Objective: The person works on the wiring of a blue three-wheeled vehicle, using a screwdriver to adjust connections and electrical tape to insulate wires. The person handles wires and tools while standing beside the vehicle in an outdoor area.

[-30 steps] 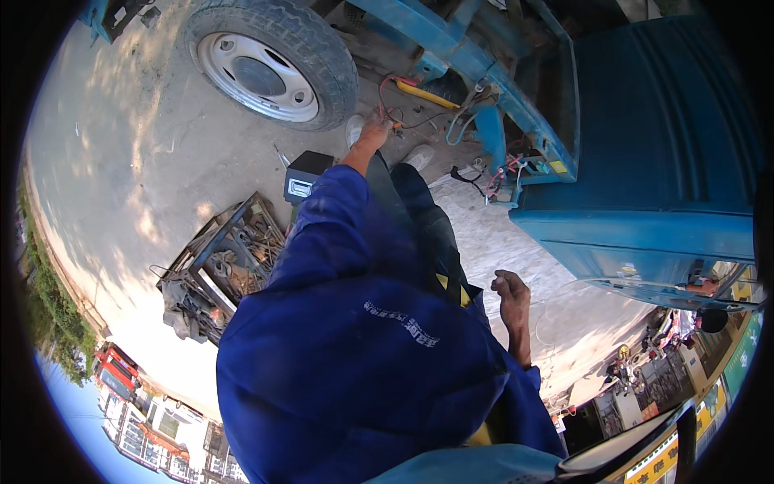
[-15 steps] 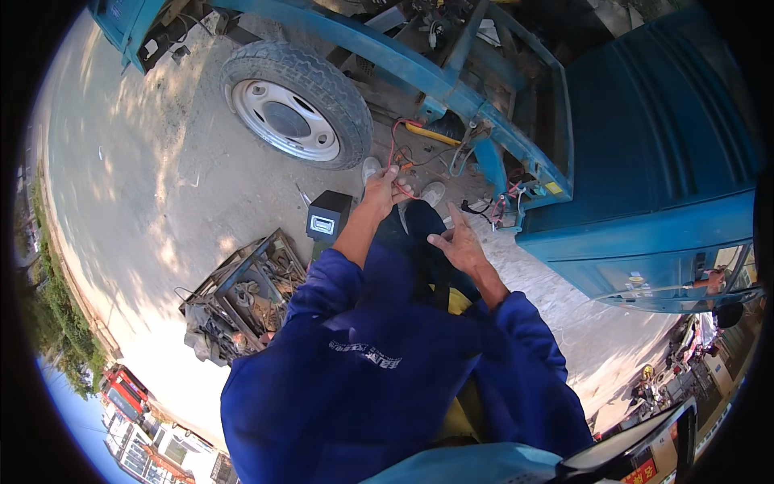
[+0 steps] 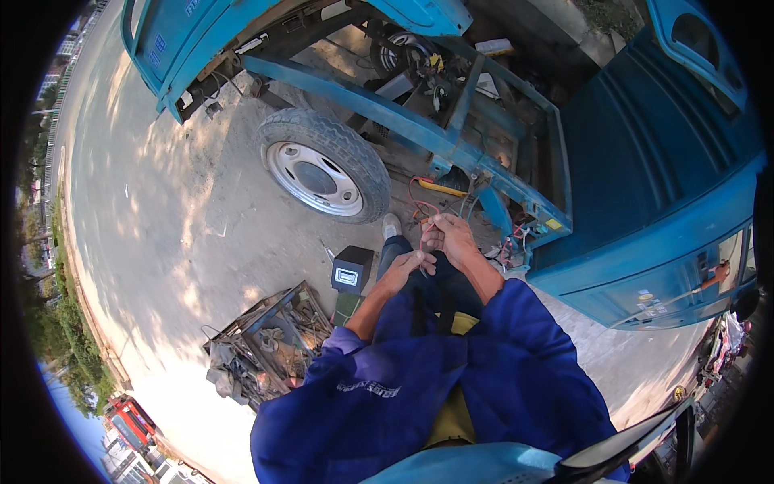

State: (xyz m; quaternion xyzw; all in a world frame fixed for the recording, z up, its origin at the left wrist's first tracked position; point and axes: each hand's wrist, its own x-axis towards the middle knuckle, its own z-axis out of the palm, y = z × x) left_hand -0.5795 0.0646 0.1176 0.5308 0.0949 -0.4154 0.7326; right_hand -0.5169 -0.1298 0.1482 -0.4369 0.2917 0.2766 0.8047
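One red wire is pinched by L hand & R hand, fingers nearly closed; wirework prob. begun, not yet finished.

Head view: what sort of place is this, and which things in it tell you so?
Probably an outdoor vehicle-repair spot: sunlit open ground, a blue vehicle frame exposed beside a wheel, and a crate of jumbled items that look like tools and parts.
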